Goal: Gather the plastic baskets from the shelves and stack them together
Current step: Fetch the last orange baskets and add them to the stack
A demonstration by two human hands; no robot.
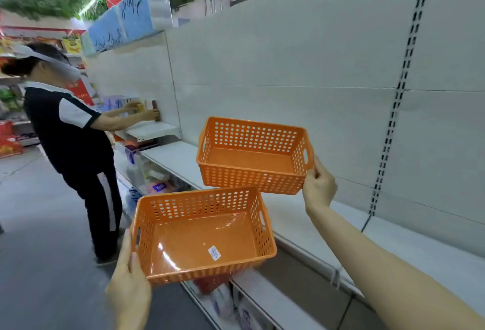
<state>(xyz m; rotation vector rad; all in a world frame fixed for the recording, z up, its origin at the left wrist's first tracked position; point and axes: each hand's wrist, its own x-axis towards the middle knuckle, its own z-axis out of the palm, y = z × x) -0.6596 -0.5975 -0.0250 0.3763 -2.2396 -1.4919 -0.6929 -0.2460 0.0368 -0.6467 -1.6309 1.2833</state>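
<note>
Two orange perforated plastic baskets are in the air in front of a white shop shelf. My left hand point(128, 285) grips the near left corner of the lower basket point(202, 240), which has a white label on its floor. My right hand point(319, 185) pinches the right end rim of the upper basket point(252, 156), held tilted above and behind the lower one. The upper basket's near bottom edge overlaps the lower basket's far rim in the view; I cannot tell whether they touch. Both baskets are empty.
A long white shelf point(309, 224) runs along the wall to my right, with packaged goods on the lower level point(231, 303). Another person point(76, 146) stands at the left, hands on a small shelf. Grey aisle floor point(39, 224) lies to the left.
</note>
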